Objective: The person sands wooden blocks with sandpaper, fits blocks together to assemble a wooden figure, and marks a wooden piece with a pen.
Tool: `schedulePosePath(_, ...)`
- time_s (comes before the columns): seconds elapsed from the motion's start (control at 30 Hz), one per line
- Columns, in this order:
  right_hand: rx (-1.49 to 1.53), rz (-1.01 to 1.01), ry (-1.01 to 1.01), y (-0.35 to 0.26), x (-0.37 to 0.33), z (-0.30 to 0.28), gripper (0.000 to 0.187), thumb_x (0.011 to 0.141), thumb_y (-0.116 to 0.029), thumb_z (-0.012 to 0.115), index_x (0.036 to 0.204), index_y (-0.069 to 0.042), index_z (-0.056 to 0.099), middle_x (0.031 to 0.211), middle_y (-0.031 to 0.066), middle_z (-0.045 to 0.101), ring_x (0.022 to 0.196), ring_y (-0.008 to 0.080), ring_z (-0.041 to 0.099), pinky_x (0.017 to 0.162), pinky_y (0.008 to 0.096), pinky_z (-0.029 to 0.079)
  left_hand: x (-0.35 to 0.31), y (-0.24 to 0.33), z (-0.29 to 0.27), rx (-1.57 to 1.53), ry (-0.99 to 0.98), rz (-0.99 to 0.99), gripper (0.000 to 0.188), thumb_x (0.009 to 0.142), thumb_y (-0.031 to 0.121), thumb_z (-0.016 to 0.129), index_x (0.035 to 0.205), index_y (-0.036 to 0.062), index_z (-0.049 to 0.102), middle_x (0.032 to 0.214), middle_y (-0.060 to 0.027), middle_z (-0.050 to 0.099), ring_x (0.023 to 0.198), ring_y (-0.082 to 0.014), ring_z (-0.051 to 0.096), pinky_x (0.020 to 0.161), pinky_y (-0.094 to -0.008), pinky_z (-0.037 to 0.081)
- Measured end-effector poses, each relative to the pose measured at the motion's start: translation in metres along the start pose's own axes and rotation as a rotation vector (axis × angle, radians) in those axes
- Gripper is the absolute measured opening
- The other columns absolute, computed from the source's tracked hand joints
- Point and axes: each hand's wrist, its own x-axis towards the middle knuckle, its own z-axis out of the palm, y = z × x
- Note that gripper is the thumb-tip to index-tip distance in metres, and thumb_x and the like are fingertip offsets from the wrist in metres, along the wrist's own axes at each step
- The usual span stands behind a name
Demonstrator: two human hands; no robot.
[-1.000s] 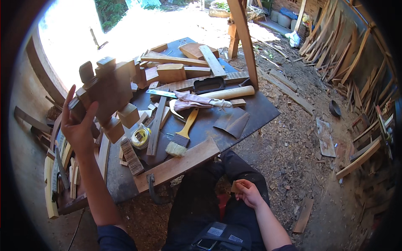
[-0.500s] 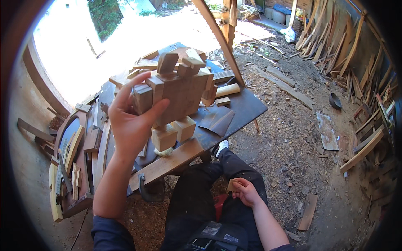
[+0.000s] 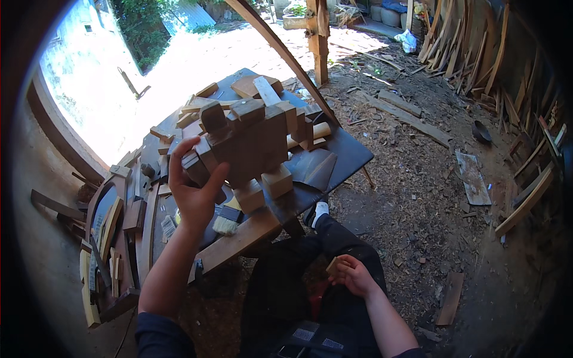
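Moved rightward over the table (image 3: pixel 353 157) since a second ago, the wooden figure (image 3: pixel 249 156) sits nearly upright in my left grip (image 3: pixel 196 201), which is wrapped round its left end, thumb in front, above the table's near edge and partly hiding the brush (image 3: pixel 225 225). Over my right thigh (image 3: pixel 353 243), my right grip (image 3: pixel 354 277) is narrow, pinching a small tan piece (image 3: pixel 332 267).

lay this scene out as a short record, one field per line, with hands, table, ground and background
left hand: grips a brown, blocky wooden figure by one side
right hand: holds a small, flat, tan piece, material unclear
table: dark-topped; bears a flat, pale-bristled brush and a dark, thin sheet
ground: brown, littered with scraps
background: long, brown wooden boards leaning at right
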Motion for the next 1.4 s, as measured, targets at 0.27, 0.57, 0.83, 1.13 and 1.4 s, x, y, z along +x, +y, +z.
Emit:
schedulePosePath(0.27,-0.506,-0.330,-0.022,-0.054,-0.037,0.093,0.023,0.095,-0.003,0.074,0.115,0.001,0.065,0.112,0.0137,0.074,0.109,0.0268,0.074,0.096,0.0351,0.058,-0.014,-0.002,-0.008,0.096,-0.072,0.155,0.056,0.082,0.001,0.085,0.125,0.0096,0.050,0.112,-0.0038,0.059,0.101,-0.0098,0.062,0.084,-0.0263,0.054)
schedulePosePath(0.57,-1.108,-1.390,-0.294,-0.180,-0.013,0.278,0.027,0.081,0.010,0.078,0.104,-0.004,0.075,0.110,0.0174,0.075,0.111,0.0349,0.074,0.096,0.0438,0.062,-0.029,-0.020,-0.022,-0.024,-0.068,-0.080,0.060,0.086,0.007,0.084,0.134,0.0067,0.049,0.124,-0.0102,0.061,0.114,-0.0182,0.064,0.092,-0.0332,0.056)
schedulePosePath(0.83,-1.252,-1.708,-0.173,-0.178,0.040,0.297,0.027,0.077,0.009,0.078,0.101,-0.005,0.079,0.111,0.0170,0.076,0.109,0.0355,0.075,0.093,0.0417,0.062,-0.034,-0.025,-0.017,-0.050,-0.084,0.145,0.070,0.086,0.011,0.083,0.145,0.0034,0.047,0.133,-0.0155,0.063,0.123,-0.0258,0.065,0.098,-0.0370,0.054)
schedulePosePath(1.13,-1.370,-1.755,-0.062,-0.184,0.048,0.305,0.027,0.077,0.008,0.079,0.101,-0.005,0.078,0.111,0.0152,0.077,0.098,0.0303,0.076,0.083,0.0365,0.061,-0.018,-0.009,-0.022,0.268,-0.009,0.550,0.067,0.079,0.009,0.083,0.140,0.0050,0.055,0.138,-0.0195,0.058,0.128,-0.0362,0.060,0.107,-0.0453,0.050)
schedulePosePath(1.4,-1.438,-1.685,-0.099,-0.197,0.044,0.317,0.024,0.079,0.005,0.073,0.101,-0.003,0.077,0.108,0.0146,0.076,0.098,0.0324,0.074,0.085,0.0399,0.059,-0.006,0.004,-0.021,0.464,-0.096,0.686,0.053,0.079,0.008,0.081,0.129,0.0045,0.067,0.133,-0.0174,0.062,0.125,-0.0343,0.061,0.104,-0.0439,0.051)
